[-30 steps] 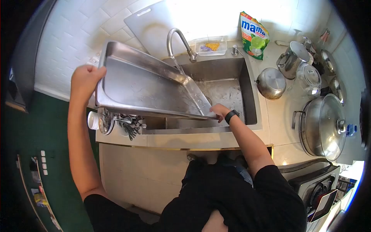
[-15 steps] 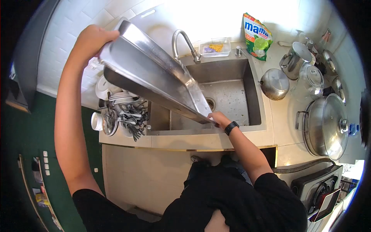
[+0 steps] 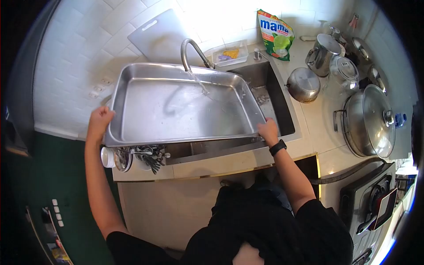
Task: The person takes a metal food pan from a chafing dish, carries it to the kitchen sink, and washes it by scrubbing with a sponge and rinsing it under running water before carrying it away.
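A large, shallow stainless steel baking tray [image 3: 145, 142] is held over the sink [image 3: 288, 115], its inside facing up toward me. My left hand [image 3: 100, 121] is closed on its left edge, and my right hand [image 3: 267, 132] grips its lower right corner. Water runs from the curved faucet [image 3: 187, 55] into the tray and lands on its right half. The tray covers most of the sink and the upper part of the dish pile at the left. Some cutlery [image 3: 152, 160] shows below its edge.
On the right counter stand an upturned pot [image 3: 305, 84], a metal pitcher [image 3: 324, 52], a glass jug [image 3: 344, 70] and a wide lidded pan [image 3: 373, 119]. Behind the sink are a green soap pouch [image 3: 278, 37] and a clear box [image 3: 240, 53]. A cutting board [image 3: 154, 37] leans on the wall.
The tray has swung from a steep tilt to a much flatter position, with its inside now visible. My left hand has come down; my right hand stays near the same corner.
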`<state>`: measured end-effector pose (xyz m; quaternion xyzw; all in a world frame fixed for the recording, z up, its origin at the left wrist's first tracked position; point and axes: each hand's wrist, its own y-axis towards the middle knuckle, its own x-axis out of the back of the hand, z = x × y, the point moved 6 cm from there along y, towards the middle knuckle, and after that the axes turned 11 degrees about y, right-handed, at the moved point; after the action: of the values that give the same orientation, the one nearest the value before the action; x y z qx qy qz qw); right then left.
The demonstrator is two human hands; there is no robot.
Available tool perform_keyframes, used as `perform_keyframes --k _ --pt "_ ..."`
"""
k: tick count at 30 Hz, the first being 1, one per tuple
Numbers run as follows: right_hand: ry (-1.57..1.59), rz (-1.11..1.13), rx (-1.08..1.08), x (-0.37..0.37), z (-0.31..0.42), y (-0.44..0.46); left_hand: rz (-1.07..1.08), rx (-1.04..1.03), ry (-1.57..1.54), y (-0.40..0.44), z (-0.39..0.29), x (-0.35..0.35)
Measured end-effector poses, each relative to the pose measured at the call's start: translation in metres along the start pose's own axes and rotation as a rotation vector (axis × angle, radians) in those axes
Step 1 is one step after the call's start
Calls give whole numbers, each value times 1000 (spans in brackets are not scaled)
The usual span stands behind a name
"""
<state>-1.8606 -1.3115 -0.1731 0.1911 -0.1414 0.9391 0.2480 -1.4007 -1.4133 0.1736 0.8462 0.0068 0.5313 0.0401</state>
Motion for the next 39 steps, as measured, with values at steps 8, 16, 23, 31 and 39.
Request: perform_keyframes --k 8,16,23,31,39 --pt "0 -202 22 29 4 -17 85 38 -205 -18 73 -51" --pt "-21 -433 134 66 40 -37 100 -54 -252 -4 96 -82" --pt "-15 -478 189 74 60 -46 -17 28 -380 3 120 -103" --pt "69 -388 137 52 47 -36 -123 75 -446 -11 120 -87" --pt "212 -244 20 14 31 -18 -126 88 -318 -16 125 -46"
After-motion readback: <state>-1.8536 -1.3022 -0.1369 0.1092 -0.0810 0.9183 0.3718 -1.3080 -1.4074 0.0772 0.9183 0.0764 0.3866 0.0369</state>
